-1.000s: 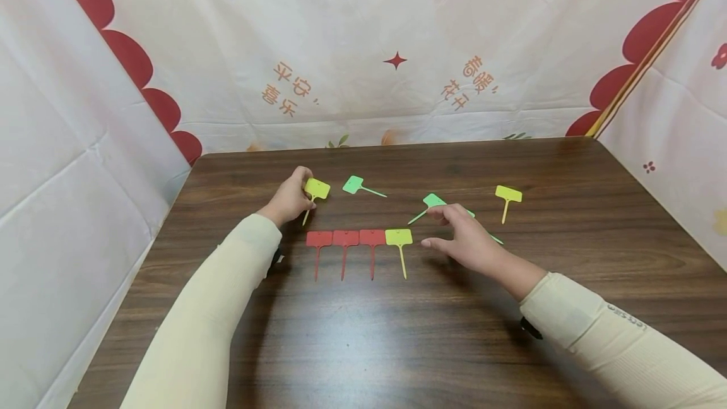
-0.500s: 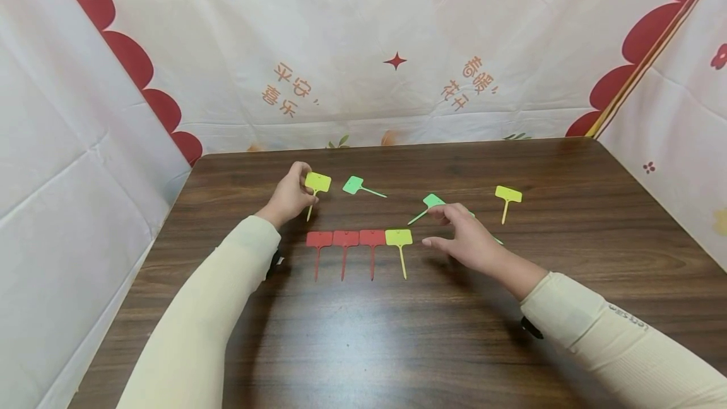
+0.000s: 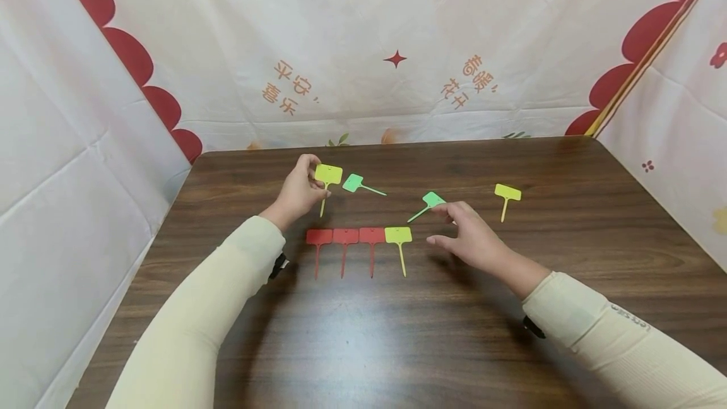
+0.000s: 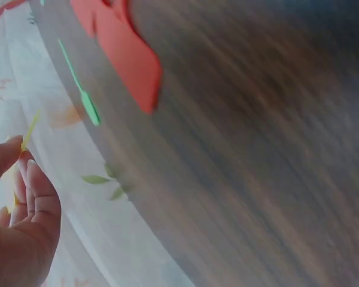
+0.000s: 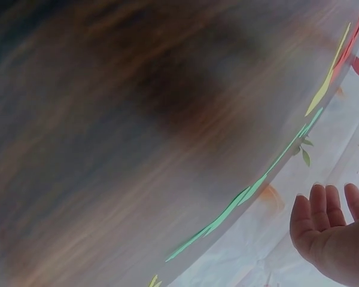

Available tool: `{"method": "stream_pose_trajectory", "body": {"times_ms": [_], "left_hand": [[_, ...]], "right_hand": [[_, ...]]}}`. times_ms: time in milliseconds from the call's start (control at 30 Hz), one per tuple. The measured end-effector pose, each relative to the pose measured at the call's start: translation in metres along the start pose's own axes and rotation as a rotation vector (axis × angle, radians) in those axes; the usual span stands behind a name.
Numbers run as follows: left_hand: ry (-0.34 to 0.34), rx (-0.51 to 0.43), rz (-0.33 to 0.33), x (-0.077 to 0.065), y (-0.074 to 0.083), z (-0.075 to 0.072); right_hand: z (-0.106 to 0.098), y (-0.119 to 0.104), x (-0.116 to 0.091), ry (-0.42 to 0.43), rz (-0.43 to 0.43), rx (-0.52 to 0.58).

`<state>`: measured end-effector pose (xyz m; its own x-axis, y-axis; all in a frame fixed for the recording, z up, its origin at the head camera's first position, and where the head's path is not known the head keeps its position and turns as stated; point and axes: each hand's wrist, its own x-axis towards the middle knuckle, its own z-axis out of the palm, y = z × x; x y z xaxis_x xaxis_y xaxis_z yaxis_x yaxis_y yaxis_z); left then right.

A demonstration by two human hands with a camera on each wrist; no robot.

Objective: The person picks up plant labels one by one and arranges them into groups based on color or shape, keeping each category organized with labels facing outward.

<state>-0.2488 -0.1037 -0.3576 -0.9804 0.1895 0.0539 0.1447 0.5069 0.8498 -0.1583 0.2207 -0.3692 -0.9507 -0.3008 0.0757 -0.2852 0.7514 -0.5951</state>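
Note:
My left hand (image 3: pixel 298 191) pinches a yellow T-shaped plant label (image 3: pixel 329 174) between thumb and fingers, its stem pointing down; in the left wrist view only slivers of the yellow show at the fingertips. A green plant label (image 3: pixel 353 183) lies just right of that hand. My right hand (image 3: pixel 474 235) holds nothing, fingers relaxed and thumb spread. By its fingertips lies another green label (image 3: pixel 433 199); in the right wrist view, green labels (image 5: pixel 221 218) appear edge-on. Between the hands, a red label (image 3: pixel 319 237) starts a row of three reds ending in a yellow label (image 3: pixel 398 235).
Farther right on the brown wooden table (image 3: pixel 363 346) lies one more yellow label (image 3: pixel 508 192). A printed white cloth (image 3: pixel 363 93) hangs behind the table, and similar cloth covers both sides.
My left hand has moved right and toward the back with the yellow plant label, which has turned more upright. The right hand has hardly moved, and the row of labels stays put.

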Motion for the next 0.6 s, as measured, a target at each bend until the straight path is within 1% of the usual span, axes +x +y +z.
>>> {"method": "stream_pose_trajectory", "body": {"times_ms": [200, 333, 600], "left_hand": [[-0.009, -0.013, 0.009, -0.009, 0.016, 0.012], [-0.031, -0.023, 0.008, -0.014, 0.026, 0.020], [-0.071, -0.028, 0.024, -0.021, 0.040, 0.039]], "right_hand": [[-0.001, 0.002, -0.002, 0.016, -0.003, -0.008], [-0.003, 0.004, -0.004, 0.015, 0.002, -0.007], [-0.007, 0.007, -0.007, 0.015, 0.012, -0.022]]}}
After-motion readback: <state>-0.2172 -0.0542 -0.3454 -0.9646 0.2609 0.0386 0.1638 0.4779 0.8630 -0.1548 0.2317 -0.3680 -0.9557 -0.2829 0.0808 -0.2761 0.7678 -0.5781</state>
